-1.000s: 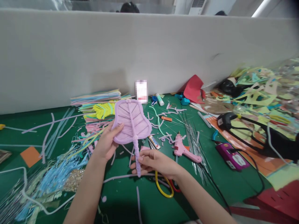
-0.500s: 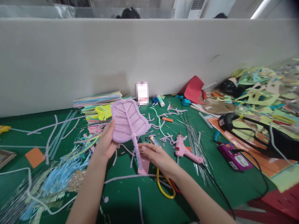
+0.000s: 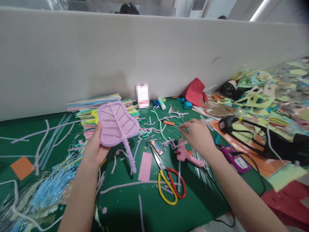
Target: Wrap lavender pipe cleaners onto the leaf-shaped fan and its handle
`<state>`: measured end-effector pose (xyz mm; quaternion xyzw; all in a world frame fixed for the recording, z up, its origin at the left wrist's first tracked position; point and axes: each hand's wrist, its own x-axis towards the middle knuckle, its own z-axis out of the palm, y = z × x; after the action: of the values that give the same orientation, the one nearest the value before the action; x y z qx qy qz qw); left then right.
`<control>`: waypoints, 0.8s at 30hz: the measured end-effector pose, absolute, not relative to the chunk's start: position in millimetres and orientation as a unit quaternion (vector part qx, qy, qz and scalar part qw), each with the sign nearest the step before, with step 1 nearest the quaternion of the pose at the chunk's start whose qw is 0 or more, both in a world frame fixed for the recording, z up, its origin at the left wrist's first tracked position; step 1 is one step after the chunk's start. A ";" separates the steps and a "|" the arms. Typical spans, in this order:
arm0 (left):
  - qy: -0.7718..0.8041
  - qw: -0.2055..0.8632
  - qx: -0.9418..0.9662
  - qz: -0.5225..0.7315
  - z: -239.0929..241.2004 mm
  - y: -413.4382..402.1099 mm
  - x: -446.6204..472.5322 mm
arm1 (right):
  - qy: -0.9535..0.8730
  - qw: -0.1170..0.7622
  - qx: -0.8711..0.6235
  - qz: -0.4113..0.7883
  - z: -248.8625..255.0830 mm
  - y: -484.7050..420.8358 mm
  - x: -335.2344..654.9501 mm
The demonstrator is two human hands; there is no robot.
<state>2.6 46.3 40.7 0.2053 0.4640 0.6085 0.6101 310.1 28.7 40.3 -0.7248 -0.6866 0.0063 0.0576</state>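
My left hand (image 3: 95, 149) is closed on the edge of a lilac hand fan (image 3: 118, 122), which looks made of pipe cleaners. The fan is tilted, and its wrapped handle (image 3: 129, 154) points down toward the table. Over the bundle of thin wires (image 3: 201, 170), my right hand (image 3: 199, 137) has its fingers drawn together near the wire ends; whatever is between the fingertips cannot be made out. Just below that hand lies a pink hot glue gun (image 3: 184, 154). Scissors (image 3: 166, 177) with one yellow and one red handle lie slightly open beside a pink paper strip (image 3: 145, 166).
Lilac pipe cleaner scraps litter the green table (image 3: 125, 209). An orange lighter (image 3: 169, 123), a glue stick (image 3: 161, 103) and a phone-like white card (image 3: 142, 95) are farther back. Blue tassels (image 3: 50, 190) lie left, paper scraps (image 3: 256, 93) right. A pale partition (image 3: 154, 51) stands behind.
My right hand has left the fan's handle and moved right to the wires above the glue gun. The fan, in my left hand, has shifted left, and the scissors are now uncovered.
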 end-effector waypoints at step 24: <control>0.487 0.583 0.167 0.628 46.8 48.6 -8.1 | -0.676 0.138 -0.719 -0.080 75.2 127.6 329.6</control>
<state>-8.1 48.6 46.8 0.1669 0.4874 0.6280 0.5833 329.6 127.6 75.2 -0.7191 -0.6764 -0.0799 0.1378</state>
